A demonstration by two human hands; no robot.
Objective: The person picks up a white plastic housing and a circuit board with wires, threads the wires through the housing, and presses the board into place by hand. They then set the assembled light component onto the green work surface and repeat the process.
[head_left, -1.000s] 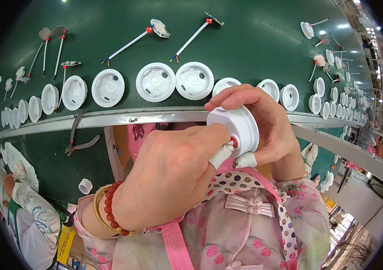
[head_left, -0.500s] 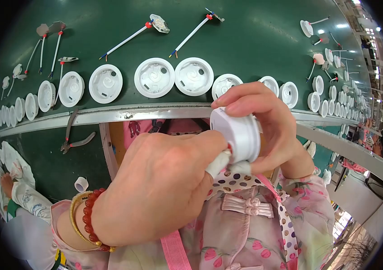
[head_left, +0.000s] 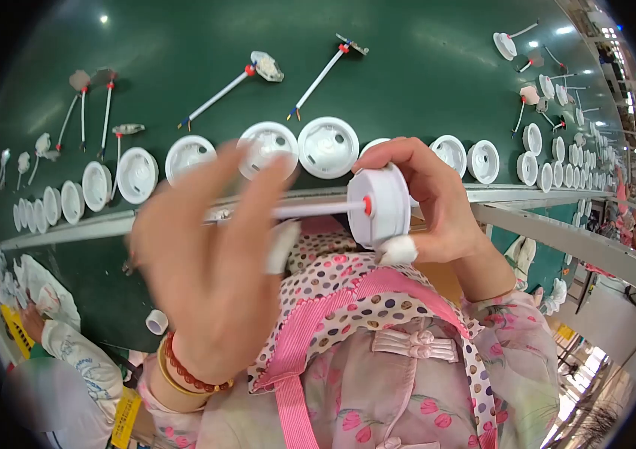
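Observation:
My right hand [head_left: 438,202] grips a white round plastic housing [head_left: 381,206] on its edge, fingers over the top and a white-wrapped thumb below. From a red collar [head_left: 367,206] on the housing's face, a white cable [head_left: 318,210] runs left. My left hand [head_left: 213,254], smeared by motion, has its fingers spread near this cable, in front of its far part. White wrapping covers the left thumb too. A row of white round housings [head_left: 328,147] lies beyond my hands. Farther back are small boards with white cables and red collars, among them one board [head_left: 266,67].
A metal rail [head_left: 101,225] edges the green table [head_left: 206,37] in front of me. At the left, a white roll [head_left: 156,322] sits on a lower green surface, near another person's sleeve [head_left: 82,352]. More housings line the table's right side.
My left hand has moved left, away from the housing, and its fingers have spread. The cable and red collar now show. The housing has turned and shifted slightly left in my right hand.

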